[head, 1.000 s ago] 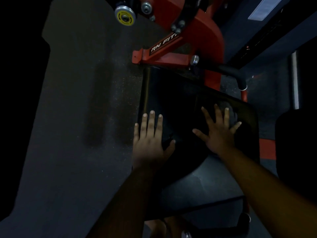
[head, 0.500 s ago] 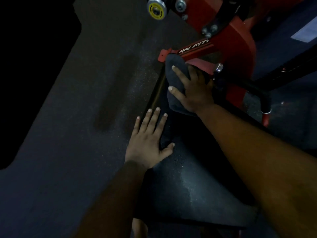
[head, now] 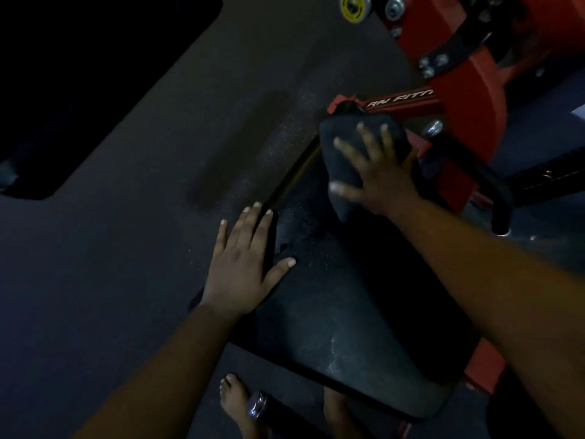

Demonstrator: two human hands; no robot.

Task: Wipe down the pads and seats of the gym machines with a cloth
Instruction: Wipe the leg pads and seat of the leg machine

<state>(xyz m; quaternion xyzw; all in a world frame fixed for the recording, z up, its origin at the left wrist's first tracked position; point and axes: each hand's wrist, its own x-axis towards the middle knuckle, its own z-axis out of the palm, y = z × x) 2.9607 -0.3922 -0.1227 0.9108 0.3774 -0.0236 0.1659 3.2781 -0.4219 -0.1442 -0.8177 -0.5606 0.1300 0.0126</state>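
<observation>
Dark cloth (head: 343, 160) lies at the far end of the black seat pad (head: 335, 315), beside the red machine frame (head: 459, 99). Right hand (head: 380, 175) presses it flat, fingers spread. Left hand (head: 243, 264) rests open, fingers straight, on the pad's left edge.

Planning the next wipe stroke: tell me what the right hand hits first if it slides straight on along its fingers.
Probably the red frame bar, just past the cloth under the right hand; depth is unclear.
</observation>
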